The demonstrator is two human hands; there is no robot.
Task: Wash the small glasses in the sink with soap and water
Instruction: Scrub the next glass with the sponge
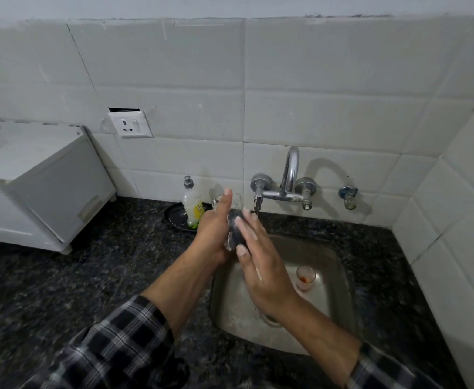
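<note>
- The left hand [214, 230] and right hand [259, 262] meet over the far left corner of the sink [338, 293], both with fingers straight, pressing a dark pad [234, 230] between them.
- A glass [305, 277] with red dregs stands upright in the right of the sink.
- A clear glass [236, 198] stands on the desk [90, 276] just behind the left hand, below the tap [289, 175].
- Left of it a soap bottle [192, 206] stands on a dark plate [175, 219].

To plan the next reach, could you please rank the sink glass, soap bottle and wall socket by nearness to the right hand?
From the right hand:
1. Glass, in sink, right.
2. Soap bottle, counter, rear left.
3. Wall socket, tiles, farthest left.
</note>
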